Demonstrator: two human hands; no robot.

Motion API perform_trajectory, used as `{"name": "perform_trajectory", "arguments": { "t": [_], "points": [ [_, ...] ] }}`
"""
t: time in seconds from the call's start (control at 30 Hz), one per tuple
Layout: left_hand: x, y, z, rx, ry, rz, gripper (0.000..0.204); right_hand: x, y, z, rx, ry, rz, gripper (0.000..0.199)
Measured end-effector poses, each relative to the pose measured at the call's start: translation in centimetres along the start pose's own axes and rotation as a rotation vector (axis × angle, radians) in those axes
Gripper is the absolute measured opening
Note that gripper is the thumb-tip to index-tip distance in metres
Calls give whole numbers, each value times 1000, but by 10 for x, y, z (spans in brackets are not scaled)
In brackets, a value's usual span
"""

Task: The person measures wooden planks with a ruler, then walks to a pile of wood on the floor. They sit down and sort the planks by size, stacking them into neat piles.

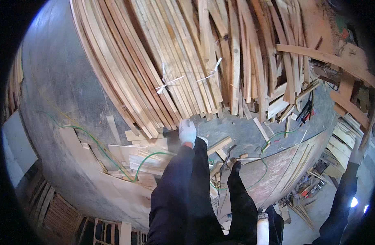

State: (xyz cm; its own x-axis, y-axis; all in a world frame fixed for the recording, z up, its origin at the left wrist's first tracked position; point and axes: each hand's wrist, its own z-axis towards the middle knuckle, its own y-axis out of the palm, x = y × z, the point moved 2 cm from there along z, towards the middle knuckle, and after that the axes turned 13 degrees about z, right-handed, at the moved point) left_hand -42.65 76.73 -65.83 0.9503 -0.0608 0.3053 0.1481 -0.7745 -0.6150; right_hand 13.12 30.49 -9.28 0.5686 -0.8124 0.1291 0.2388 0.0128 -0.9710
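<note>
head view: your gloved left hand point(187, 131) reaches to the foot of the leaning wooden slats point(183, 61).
its fingers look curled, but you cannot tell what they grip; your right hand point(355, 152) sits far right of the slats, state unclear. the green cable point(148, 157) loops below the slats, so it could snag you and shift loose offcuts point(142, 157).

left arm in dark sleeve stretched forward and down, white-gloved left hand point(187, 131) at full reach, fingers curled; right arm out wide at far right, its hand point(356, 150) barely visible
</note>
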Motion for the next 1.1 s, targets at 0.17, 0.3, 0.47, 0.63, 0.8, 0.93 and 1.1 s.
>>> {"name": "perform_trajectory", "arguments": {
  "t": [0.17,0.3,0.47,0.63,0.8,0.93,1.1],
  "points": [
    [-11,38,-51,-126,62,106,39,-38,1,3,52,-10,51,70],
    [-4,48,-92,-313,120,10,36,-59,5,8,52,5,218,74],
    [8,47,-127,-308,209,24,32,-88,-8,17,47,-15,25,85],
    [15,37,-130,-317,167,-168,28,-107,-22,22,57,-4,43,84],
    [54,24,-142,-181,241,-359,23,-123,-34,26,75,20,159,85],
    [91,49,-144,-121,394,-246,25,-124,-44,31,18,-14,208,87],
    [122,154,-117,-227,651,88,25,-102,-47,34,-99,-182,312,92]
  ]
}}
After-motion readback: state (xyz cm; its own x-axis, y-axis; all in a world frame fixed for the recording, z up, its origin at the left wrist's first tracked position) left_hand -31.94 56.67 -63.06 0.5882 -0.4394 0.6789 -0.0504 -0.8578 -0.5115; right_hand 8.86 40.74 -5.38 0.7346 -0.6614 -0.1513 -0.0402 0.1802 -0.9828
